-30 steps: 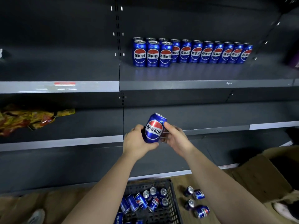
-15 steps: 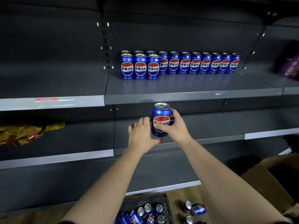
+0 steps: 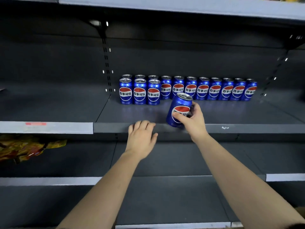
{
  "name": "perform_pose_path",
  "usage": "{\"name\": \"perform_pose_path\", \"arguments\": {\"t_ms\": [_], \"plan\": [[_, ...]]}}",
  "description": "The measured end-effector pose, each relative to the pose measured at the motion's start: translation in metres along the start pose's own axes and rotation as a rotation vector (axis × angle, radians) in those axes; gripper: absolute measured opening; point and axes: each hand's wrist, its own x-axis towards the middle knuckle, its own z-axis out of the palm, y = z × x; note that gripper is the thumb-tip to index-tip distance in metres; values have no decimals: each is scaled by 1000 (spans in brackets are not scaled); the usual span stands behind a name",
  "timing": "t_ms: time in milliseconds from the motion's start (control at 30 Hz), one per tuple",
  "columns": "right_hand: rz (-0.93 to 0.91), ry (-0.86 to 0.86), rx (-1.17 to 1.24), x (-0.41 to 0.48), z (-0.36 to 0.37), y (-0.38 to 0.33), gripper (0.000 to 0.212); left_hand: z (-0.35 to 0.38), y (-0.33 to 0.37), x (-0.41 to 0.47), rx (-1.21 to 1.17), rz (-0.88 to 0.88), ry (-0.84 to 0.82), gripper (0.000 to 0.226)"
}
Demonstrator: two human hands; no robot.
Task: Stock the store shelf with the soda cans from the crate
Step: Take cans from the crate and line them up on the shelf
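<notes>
Dark grey metal store shelving (image 3: 214,113) fills the view, and above its front edge the right hand (image 3: 192,120) is clamped around a blue aluminium soda can (image 3: 179,109), tilted top-away, probably to slide it in. It looks bound for the gap beside the three-can front row (image 3: 139,92), ahead of the back row (image 3: 209,89). Empty and loosely spread, the left hand (image 3: 142,138) rests at the edge, seemingly for balance.

- The right hand (image 3: 191,119) covers part of the held can (image 3: 179,109)'s logo.
- Three front cans (image 3: 139,91) hide all but the tops of those behind.
- The snack bags (image 3: 24,148) are cut off at the left edge.
- The red shelf label (image 3: 35,123) is too blurred to read.
</notes>
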Motion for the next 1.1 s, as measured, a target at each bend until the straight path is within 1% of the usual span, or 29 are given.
{"name": "perform_pose_path", "arguments": {"t_ms": [100, 233, 433, 533, 833, 1100], "plan": [[28, -6, -10, 30, -7, 7, 67, -1, 4, 18, 31, -39, -1, 41], [48, -47, -143, 56, -15, 19, 72, 5, 9, 35, 44, -90, -31, 41], [12, -115, -287, 72, -19, 23, 78, 16, 17, 57, 78, -120, -61, 40], [17, -133, -323, 76, -22, 26, 82, 21, 21, 71, 94, -135, -69, 39], [15, -178, -429, 96, -13, 26, 75, 38, 21, 101, 133, -197, -120, 43], [33, -173, -438, 124, 3, 35, 75, 42, 19, 99, 103, -210, -50, 45]]}}
